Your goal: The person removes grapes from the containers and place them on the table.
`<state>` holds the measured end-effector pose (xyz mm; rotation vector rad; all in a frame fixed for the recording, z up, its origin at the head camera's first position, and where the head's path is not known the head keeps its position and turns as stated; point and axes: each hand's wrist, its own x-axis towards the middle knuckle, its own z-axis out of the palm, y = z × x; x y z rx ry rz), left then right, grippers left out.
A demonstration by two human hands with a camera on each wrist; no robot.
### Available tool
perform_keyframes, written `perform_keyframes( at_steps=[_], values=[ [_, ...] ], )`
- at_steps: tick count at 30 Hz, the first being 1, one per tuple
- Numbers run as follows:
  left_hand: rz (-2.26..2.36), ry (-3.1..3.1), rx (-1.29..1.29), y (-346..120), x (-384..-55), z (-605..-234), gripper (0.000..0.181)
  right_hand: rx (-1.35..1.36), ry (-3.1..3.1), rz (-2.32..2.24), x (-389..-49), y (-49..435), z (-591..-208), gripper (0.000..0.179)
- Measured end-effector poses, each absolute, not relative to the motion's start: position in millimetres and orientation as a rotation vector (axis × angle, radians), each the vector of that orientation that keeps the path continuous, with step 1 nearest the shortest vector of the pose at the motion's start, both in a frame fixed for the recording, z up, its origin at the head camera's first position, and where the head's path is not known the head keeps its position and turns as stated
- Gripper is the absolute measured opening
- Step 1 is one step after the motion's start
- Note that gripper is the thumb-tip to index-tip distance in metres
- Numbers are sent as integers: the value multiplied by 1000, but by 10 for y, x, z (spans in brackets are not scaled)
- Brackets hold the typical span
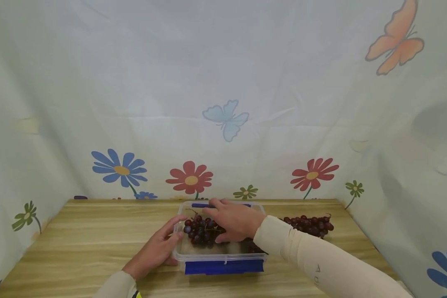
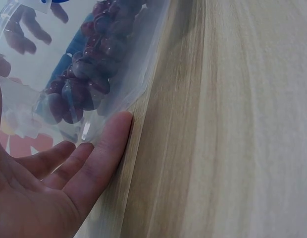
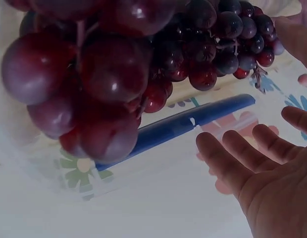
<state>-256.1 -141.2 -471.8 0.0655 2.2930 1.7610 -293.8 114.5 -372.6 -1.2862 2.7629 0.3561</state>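
Observation:
A clear plastic food container [image 1: 224, 257] with blue latches sits on the table and holds bunches of dark red grapes [image 1: 201, 232]. My left hand [image 1: 158, 248] touches the container's left wall, its fingers extended along the side. In the left wrist view those fingers [image 2: 106, 153] lie against the lower wall, with grapes [image 2: 89, 69] showing through the plastic. My right hand [image 1: 234, 219] is over the container, palm down, hiding part of the grapes. From the right wrist, its fingers [image 3: 228, 166] are spread, with nothing between them, beside a blue latch [image 3: 193, 124].
Another bunch of grapes [image 1: 311, 225] lies on the wood-grain table [image 1: 97, 236], right of the container and partly behind my right sleeve [image 1: 320, 260]. A white curtain [image 1: 164, 82] printed with flowers and butterflies hangs behind the table and along both sides.

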Motion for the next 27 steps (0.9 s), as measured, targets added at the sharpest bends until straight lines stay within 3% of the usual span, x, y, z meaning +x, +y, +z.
perform_keyframes(
  at_steps=[27],
  values=[
    [1773,2300,82,-1406,-2536,-4715,44,-1212,2683,465,-3043,827,-4014,93]
  ],
)
